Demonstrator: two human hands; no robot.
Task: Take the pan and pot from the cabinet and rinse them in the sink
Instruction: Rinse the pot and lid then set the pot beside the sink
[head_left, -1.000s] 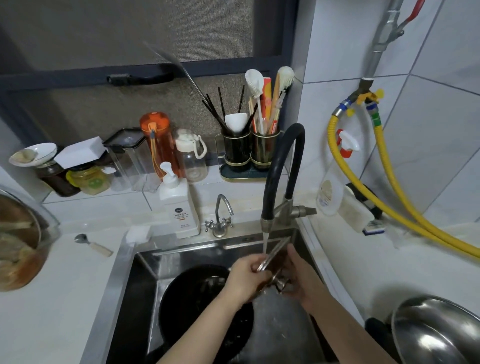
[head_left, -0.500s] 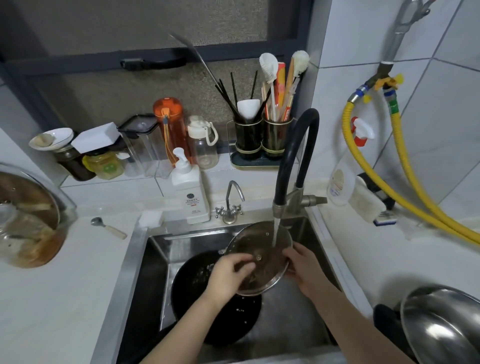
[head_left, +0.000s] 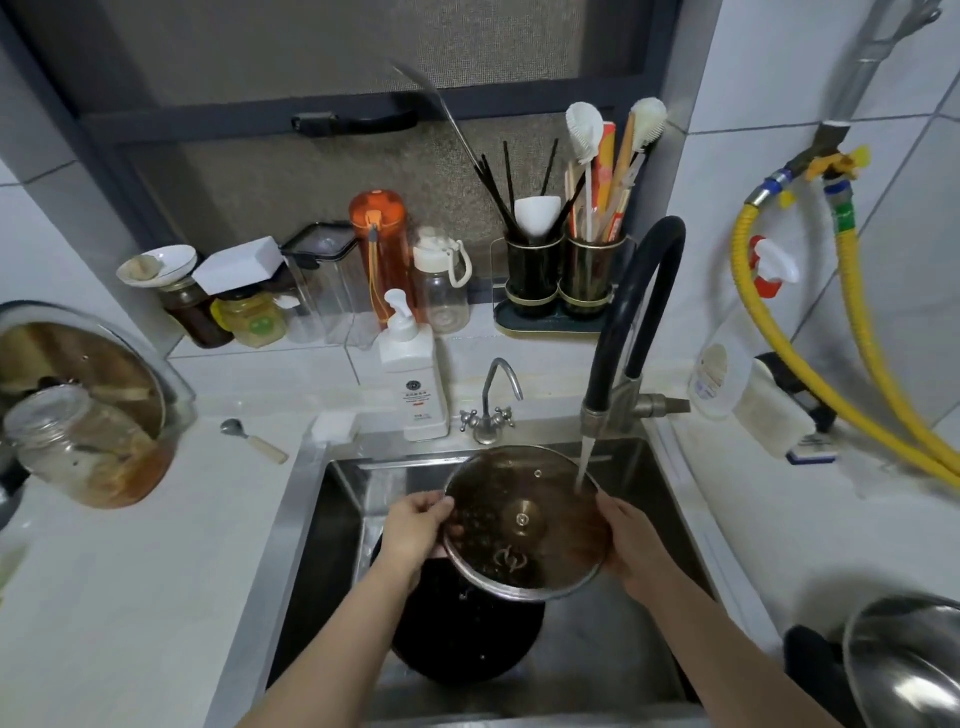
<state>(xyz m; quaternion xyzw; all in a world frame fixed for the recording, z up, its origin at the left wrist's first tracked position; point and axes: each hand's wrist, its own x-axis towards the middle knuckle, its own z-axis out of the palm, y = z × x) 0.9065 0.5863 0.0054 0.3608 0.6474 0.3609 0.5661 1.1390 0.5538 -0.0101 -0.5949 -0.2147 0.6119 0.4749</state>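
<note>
A round glass lid (head_left: 524, 519) with a metal rim is held flat-faced toward me over the sink (head_left: 332, 519). My left hand (head_left: 415, 527) grips its left edge and my right hand (head_left: 631, 540) grips its right edge. Water runs from the black-necked faucet (head_left: 623, 332) onto the lid's upper right. Below the lid a black pan (head_left: 467, 644) lies in the sink basin, partly hidden by the lid and my left arm. A steel pot (head_left: 904, 665) sits on the counter at the lower right.
A soap pump bottle (head_left: 413, 379) and a small tap (head_left: 491, 405) stand behind the sink. Jars, bottles and utensil holders (head_left: 563, 275) line the ledge. A glass pot with a jar (head_left: 78, 415) sits at left, a spoon (head_left: 252, 439) beside it. Yellow hoses (head_left: 852, 353) hang at right.
The lid has turned from edge-on under the stream to face me flat. Both hands have shifted to its left and right edges. The view has tilted downward.
</note>
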